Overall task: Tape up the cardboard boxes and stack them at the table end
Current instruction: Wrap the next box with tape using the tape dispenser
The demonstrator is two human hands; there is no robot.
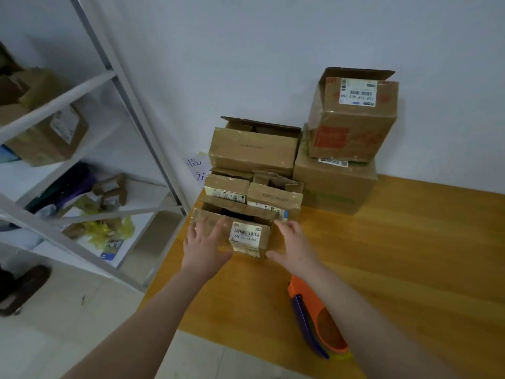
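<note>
Both open-fingered: left hand (205, 242), right hand (293, 242) press small box (247, 236); forearm (382, 332) half-hides dispenser (325, 332).

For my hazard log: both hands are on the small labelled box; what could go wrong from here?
The small box sits near the table's left edge; a push could slide it off. Its top looks untaped, so stacking may crush it. The tape dispenser lies under the right forearm and might get knocked.

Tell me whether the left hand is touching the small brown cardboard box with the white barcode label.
Touching. In the head view the left hand lays spread fingers flat on the front of the small brown cardboard box.
</note>
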